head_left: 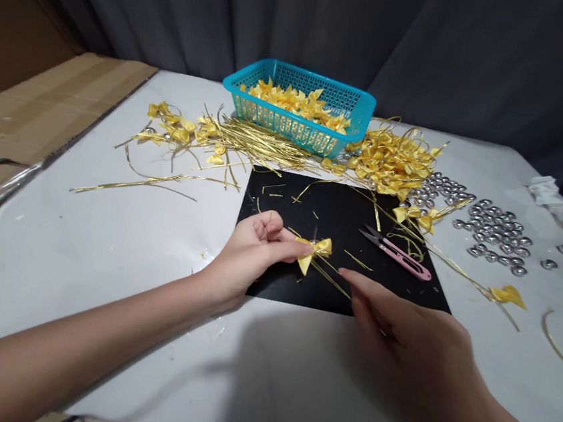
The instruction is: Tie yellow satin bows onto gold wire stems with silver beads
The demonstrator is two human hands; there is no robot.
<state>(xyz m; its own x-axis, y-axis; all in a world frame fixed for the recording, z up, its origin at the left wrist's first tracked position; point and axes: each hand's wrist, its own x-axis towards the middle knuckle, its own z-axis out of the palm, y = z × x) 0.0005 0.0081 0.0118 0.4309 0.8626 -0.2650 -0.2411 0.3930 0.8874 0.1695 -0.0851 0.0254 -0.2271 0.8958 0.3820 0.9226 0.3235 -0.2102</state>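
My left hand [253,251] pinches a small yellow ribbon bow [316,251] over the black mat [311,208], fingers closed on it. Thin gold wire tails [331,279] hang from the bow toward my right hand [406,342], whose fingers are curled with the fingertip touching the wire's end; whether it grips the wire is hard to see. Pink thread snips [399,255] lie on the mat just right of the bow.
A blue basket [351,106] holding yellow bows stands at the back. Loose gold wires [234,145] and bows lie left of it, a bow pile [391,159] to its right. Silver beads [495,232] are spread at right. Cardboard [34,106] lies far left.
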